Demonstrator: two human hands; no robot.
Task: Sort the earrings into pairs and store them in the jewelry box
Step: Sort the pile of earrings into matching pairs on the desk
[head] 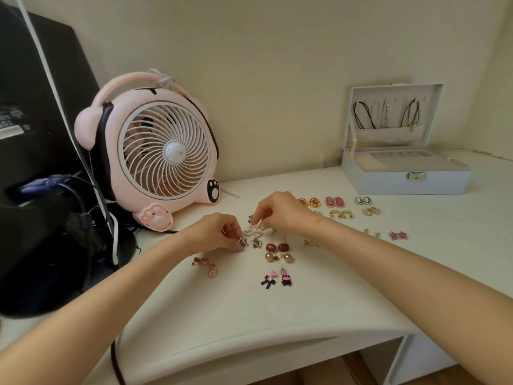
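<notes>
Many earrings lie on the white desk (277,309). My left hand (213,232) pinches a small dark grey star earring (243,241); its twin (256,242) lies just right of it. My right hand (277,209) pinches a pearl heart earring (253,232) at its top. Below these lie dark red square earrings (277,247), gold ball earrings (279,257), and black and pink bow earrings (276,279). Pink oval earrings (334,201) and other pairs sit in rows toward the open pale blue jewelry box (402,176) at the back right.
A pink desk fan (155,157) stands at the back left, close to my left hand. A black monitor (36,120) with cables fills the left side. Small pink earrings (206,265) lie under my left forearm. The desk's front edge curves below.
</notes>
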